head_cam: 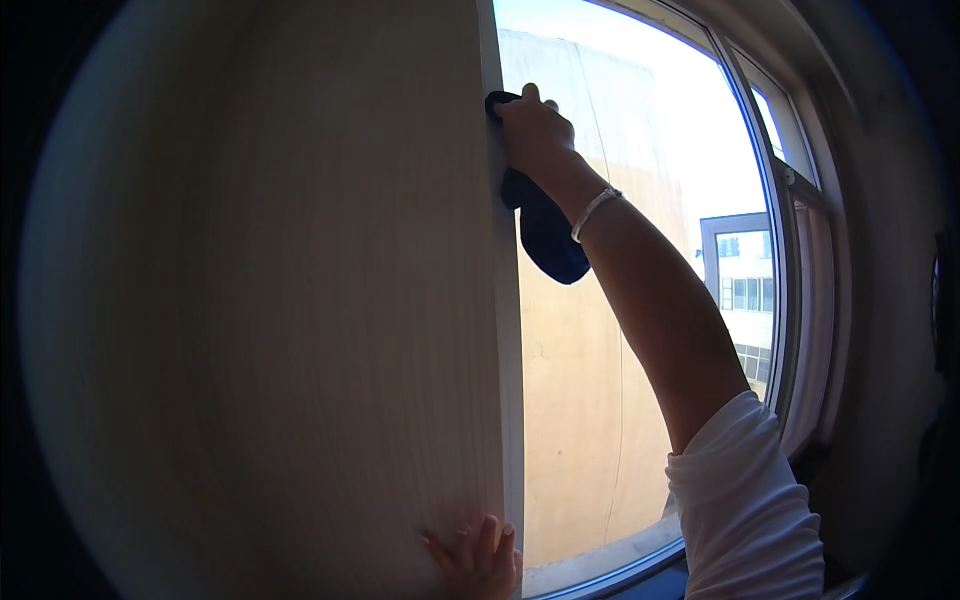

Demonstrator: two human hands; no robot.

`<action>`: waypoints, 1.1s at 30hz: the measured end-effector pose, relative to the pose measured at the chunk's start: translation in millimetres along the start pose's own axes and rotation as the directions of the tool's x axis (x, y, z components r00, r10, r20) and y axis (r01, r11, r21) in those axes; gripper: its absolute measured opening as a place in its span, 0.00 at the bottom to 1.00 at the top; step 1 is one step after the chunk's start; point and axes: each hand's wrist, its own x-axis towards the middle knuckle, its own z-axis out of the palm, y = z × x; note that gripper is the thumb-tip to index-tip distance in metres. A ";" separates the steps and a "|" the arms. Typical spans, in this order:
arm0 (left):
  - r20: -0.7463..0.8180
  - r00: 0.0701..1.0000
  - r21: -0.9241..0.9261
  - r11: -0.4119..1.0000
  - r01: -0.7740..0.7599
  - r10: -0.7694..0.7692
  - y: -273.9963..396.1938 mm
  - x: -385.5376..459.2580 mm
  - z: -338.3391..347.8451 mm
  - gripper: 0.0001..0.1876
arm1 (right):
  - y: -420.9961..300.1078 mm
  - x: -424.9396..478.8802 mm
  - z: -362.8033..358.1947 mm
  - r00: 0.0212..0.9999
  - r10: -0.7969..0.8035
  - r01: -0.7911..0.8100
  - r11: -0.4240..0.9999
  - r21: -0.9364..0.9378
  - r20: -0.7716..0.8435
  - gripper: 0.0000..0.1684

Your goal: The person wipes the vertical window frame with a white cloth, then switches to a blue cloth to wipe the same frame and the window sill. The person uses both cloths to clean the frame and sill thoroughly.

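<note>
My right hand (536, 127), with a bracelet on its wrist, is raised high and holds a dark blue cloth (555, 236) against the narrow edge (510, 360) of a tall wood-grain panel (300, 300). Part of the cloth hangs down below the hand, in front of the bright window. Low in the view, my left hand (484, 562) rests with spread fingers on the panel's face close to that same edge. It holds nothing that shows; its lower part is cut off by the picture's rim.
Right of the panel is a window with a light frame (780, 300); an open casement (735, 225) shows at its right side. Outside stand a wall (570, 420) and a building with windows. The window's sill (615, 570) runs along the bottom, and the right side is dark.
</note>
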 end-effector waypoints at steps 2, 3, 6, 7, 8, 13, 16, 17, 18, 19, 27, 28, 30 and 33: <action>0.030 1.000 0.011 1.000 -0.008 0.008 3.0 -8.0 10.3 0.40 | -1.1 23.3 -9.9 0.997 0.065 -0.066 0.998 -0.011 -0.049 0.21; 0.009 1.000 0.023 1.000 -0.007 0.007 3.3 -8.6 12.7 0.40 | -0.3 23.9 -10.1 0.998 0.053 -0.053 0.999 0.003 -0.038 0.21; -0.037 0.999 0.035 0.999 -0.008 0.009 3.4 -7.2 15.5 0.41 | 7.7 15.9 -5.6 1.000 0.003 -0.002 1.000 0.028 -0.019 0.22; -0.045 0.999 0.049 0.999 0.002 0.000 -0.6 -6.0 11.1 0.41 | -0.8 4.2 -7.2 0.999 -0.028 0.028 0.999 0.019 0.020 0.23; -0.053 0.999 0.066 0.998 0.014 -0.011 -5.1 -5.1 6.2 0.41 | -8.6 -12.4 -7.0 0.996 -0.061 0.060 0.998 0.013 0.058 0.23; -0.012 1.000 -0.067 0.998 -0.022 0.021 -3.6 9.3 -3.5 0.39 | 1.9 -22.7 -0.8 0.998 -0.063 0.061 0.997 -0.054 -0.030 0.24; 0.002 0.999 -0.044 0.998 -0.042 0.042 -4.0 8.2 -1.1 0.38 | 1.5 15.4 9.1 0.986 -0.071 0.054 0.992 -0.115 -0.150 0.22; 0.004 0.999 -0.034 0.998 -0.050 0.050 -4.2 6.1 1.4 0.37 | 5.3 29.7 7.0 0.982 -0.073 0.056 0.994 -0.097 -0.176 0.21; 0.007 0.998 -0.062 0.996 -0.066 0.067 -5.6 4.8 4.3 0.37 | 14.4 42.9 10.9 0.972 -0.056 0.043 0.997 -0.060 -0.227 0.21; 0.006 0.997 -0.065 0.995 -0.075 0.076 -8.0 5.7 4.2 0.36 | 16.2 53.5 9.3 0.972 -0.030 0.033 0.999 0.008 -0.233 0.20; 0.020 0.998 0.006 0.999 -0.054 0.054 -14.6 1.8 0.7 0.36 | 0.8 -0.1 19.4 0.995 -0.018 0.022 0.999 0.047 -0.093 0.21; 0.007 0.999 -0.021 0.998 -0.054 0.054 -14.0 6.8 0.9 0.37 | 1.9 1.1 20.2 0.990 -0.003 0.008 0.999 0.040 -0.139 0.20; -0.002 0.998 -0.054 0.997 -0.058 0.058 -12.1 9.1 0.9 0.37 | 2.8 21.9 18.1 0.980 0.024 -0.022 1.000 0.014 -0.198 0.20; -0.015 0.999 -0.081 0.996 -0.035 0.034 -6.1 6.0 7.5 0.38 | 4.8 44.6 12.3 0.966 -0.012 -0.002 0.999 -0.053 -0.258 0.17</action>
